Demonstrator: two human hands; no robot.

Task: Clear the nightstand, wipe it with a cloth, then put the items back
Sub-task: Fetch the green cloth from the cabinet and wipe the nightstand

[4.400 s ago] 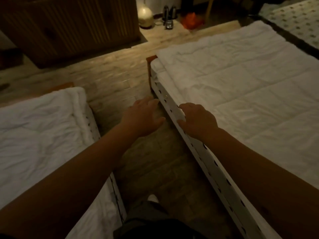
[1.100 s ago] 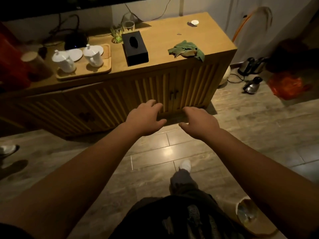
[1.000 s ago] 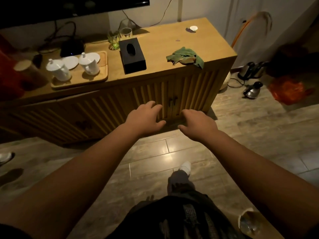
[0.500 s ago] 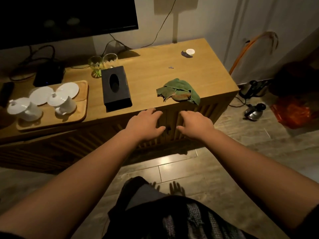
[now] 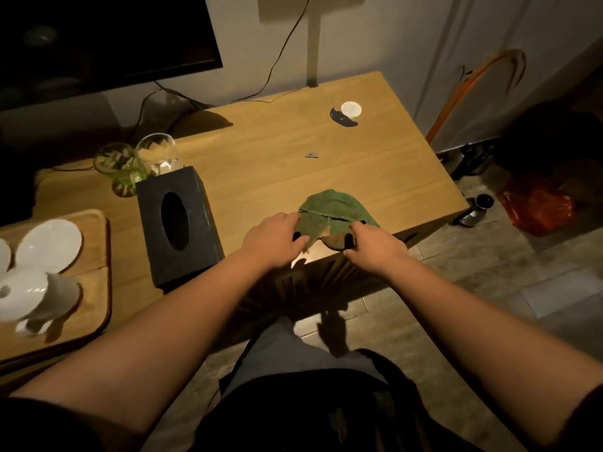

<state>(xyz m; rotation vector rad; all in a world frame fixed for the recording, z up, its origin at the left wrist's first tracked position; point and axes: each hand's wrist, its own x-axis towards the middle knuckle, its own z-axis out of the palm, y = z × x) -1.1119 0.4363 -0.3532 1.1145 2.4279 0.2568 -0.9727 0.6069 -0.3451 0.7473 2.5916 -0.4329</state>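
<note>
A crumpled green cloth (image 5: 336, 207) lies near the front right edge of a wooden cabinet top (image 5: 293, 171). My left hand (image 5: 274, 239) is at the cloth's left side, with its fingers on top and the thumb under a hanging flap. On the cloth's near right edge my right hand (image 5: 375, 246) pinches a brownish part between fingers and thumb. Both arms reach forward from the bottom of the view.
A black tissue box (image 5: 177, 223) stands left of my hands, with two glasses (image 5: 137, 161) behind it. A wooden tray (image 5: 94, 288) with white cups (image 5: 39, 288) sits far left. A small white lid (image 5: 350, 109) is at the back. A kettle (image 5: 473, 213) and an orange bag (image 5: 535, 207) are on the floor to the right.
I turned from the beds and walked up to the cabinet. Both hands, empty and in front of the cabinet doors half a second ago, have risen onto the green cloth.
</note>
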